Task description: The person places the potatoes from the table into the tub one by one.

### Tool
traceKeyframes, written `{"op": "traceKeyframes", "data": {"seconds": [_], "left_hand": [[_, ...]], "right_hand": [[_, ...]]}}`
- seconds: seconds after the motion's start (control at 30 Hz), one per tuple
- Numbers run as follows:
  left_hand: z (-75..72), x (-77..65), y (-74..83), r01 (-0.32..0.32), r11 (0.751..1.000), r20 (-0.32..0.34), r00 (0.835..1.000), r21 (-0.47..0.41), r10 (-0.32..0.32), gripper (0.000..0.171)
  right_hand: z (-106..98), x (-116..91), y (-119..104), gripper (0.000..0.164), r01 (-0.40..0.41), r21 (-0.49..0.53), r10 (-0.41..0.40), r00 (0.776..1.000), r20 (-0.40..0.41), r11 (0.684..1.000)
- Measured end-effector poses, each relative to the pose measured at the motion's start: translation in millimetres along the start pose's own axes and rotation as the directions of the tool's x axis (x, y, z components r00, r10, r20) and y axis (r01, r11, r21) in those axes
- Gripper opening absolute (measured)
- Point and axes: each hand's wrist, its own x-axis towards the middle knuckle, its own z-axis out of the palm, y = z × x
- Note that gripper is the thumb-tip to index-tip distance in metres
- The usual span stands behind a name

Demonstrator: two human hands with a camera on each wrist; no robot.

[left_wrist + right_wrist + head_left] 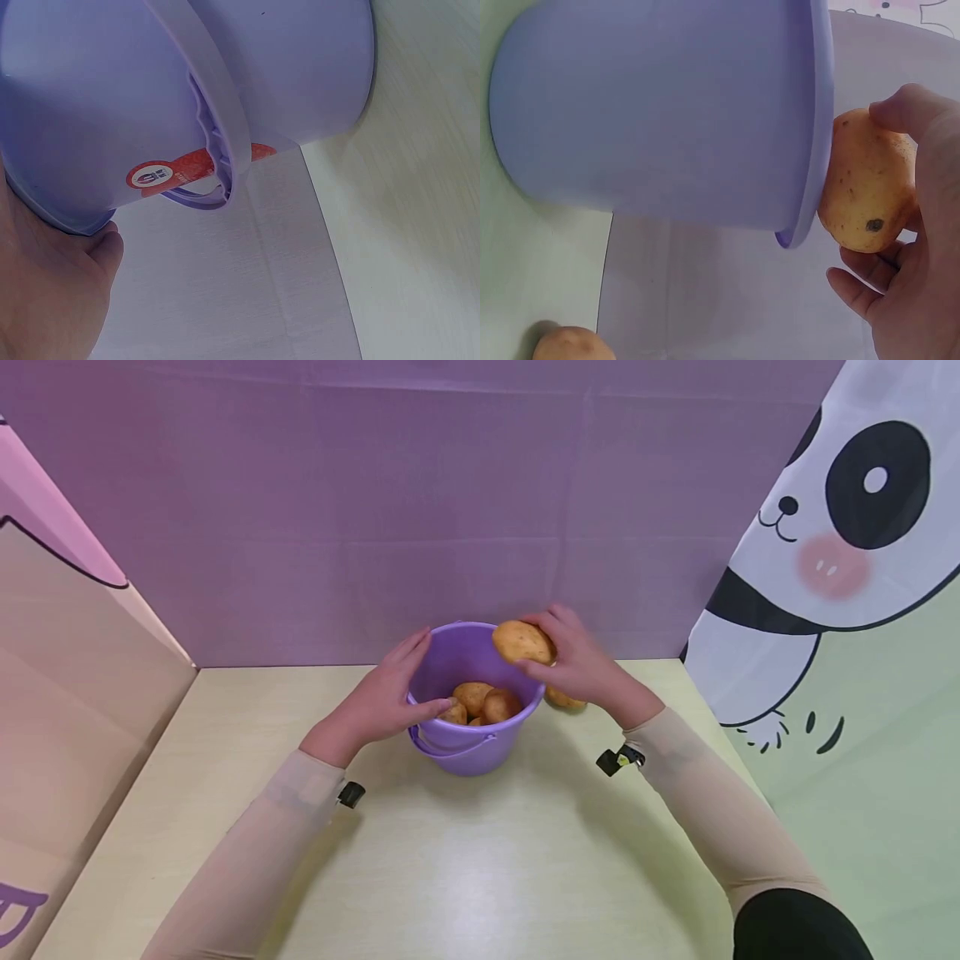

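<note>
Head view: purple bucket (468,760) upright on the pale table (480,877), several potatoes (502,705) lying inside. Left hand (378,697) at the bucket's left side, thumb and fingers spread round the rim, holding it. Right hand (577,664) partly closed, its thumb and fingers gripping one more potato (522,642) over the right part of the rim. A loose potato (564,699) lies on the table just right of the bucket, partly covered by that hand. Let go too near the edge, the held one could drop outside, perhaps onto its neighbour.

Left wrist view: handle (214,82) hangs across the bucket's outer wall near a red label (154,175). Only part of the left hand shows, against the rim; how firmly it holds, I cannot tell. A slack hold would be the weak point — a knock from the other side might shift or tip the bucket.

Right wrist view: held potato right beside the rim; whether they touch is unclear. Grip sits mostly on one side — smooth, rounded skin could roll free if the rim catches it.
</note>
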Motion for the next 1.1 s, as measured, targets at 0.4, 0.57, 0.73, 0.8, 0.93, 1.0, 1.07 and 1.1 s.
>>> {"op": "traceKeyframes", "data": {"seconds": [0.4, 0.57, 0.73, 0.8, 0.93, 1.0, 1.07, 1.1], "left_hand": [[0.5, -0.1, 0.2, -0.006, 1.0, 0.002, 1.0, 0.002, 0.006, 0.114], [0.7, -0.3, 0.7, -0.009, 1.0, -0.001, 1.0, 0.004, 0.009, 0.114], [0.0, 0.5, 0.3, -0.006, 1.0, 0.003, 1.0, 0.006, 0.006, 0.114], [-0.3, 0.7, 0.2, -0.006, 1.0, 0.004, 1.0, 0.008, 0.006, 0.114], [-0.7, 0.6, 0.5, -0.006, 1.0, 0.006, 1.0, 0.011, 0.006, 0.113], [-1.0, 0.5, 0.8, -0.006, 1.0, 0.008, 1.0, 0.012, 0.006, 0.113], [-1.3, 0.5, 1.2, -0.008, 1.0, 0.008, 1.0, 0.013, 0.008, 0.113], [-1.5, 0.5, 1.3, -0.008, 1.0, 0.007, 1.0, 0.014, 0.008, 0.113]], "right_hand": [[8.2, 12.5, -7.0, 0.059, 0.028, -0.012, -0.027, 0.998, 0.057, 1.0], [12.1, 16.7, -9.1, 0.061, 0.014, -0.001, -0.013, 0.996, 0.086, 1.0], [16.6, 19.9, -9.6, 0.062, 0.025, 0.004, -0.025, 0.995, 0.096, 1.0], [18.2, 21.0, -9.6, 0.063, 0.035, 0.003, -0.035, 0.994, 0.099, 0.999], [20.4, 23.2, -11.9, 0.064, 0.049, 0.0, -0.049, 0.993, 0.109, 0.999], [21.0, 24.2, -14.1, 0.064, 0.05, 0.002, -0.05, 0.992, 0.114, 0.999], [21.4, 25.2, -16.3, 0.063, 0.05, 0.002, -0.05, 0.992, 0.118, 0.999], [21.8, 25.8, -17.3, 0.063, 0.051, 0.005, -0.051, 0.991, 0.12, 0.999]]}}
